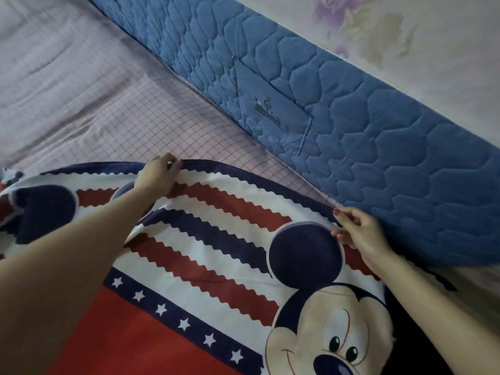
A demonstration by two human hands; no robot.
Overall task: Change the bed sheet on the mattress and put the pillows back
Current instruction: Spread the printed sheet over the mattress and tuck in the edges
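Along the far side of the bed, beside the blue quilted headboard [351, 125]: spreading step in hand, left hand [159, 174] and right hand [359, 234] each pinching the cartoon-print sheet [216, 239] edge over the pink checked sheet [121, 109]; next, likely draw edge toward headboard and tuck.

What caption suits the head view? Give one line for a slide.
Both hands, left hand and right hand, grip the cartoon sheet edge over the pink checked sheet.
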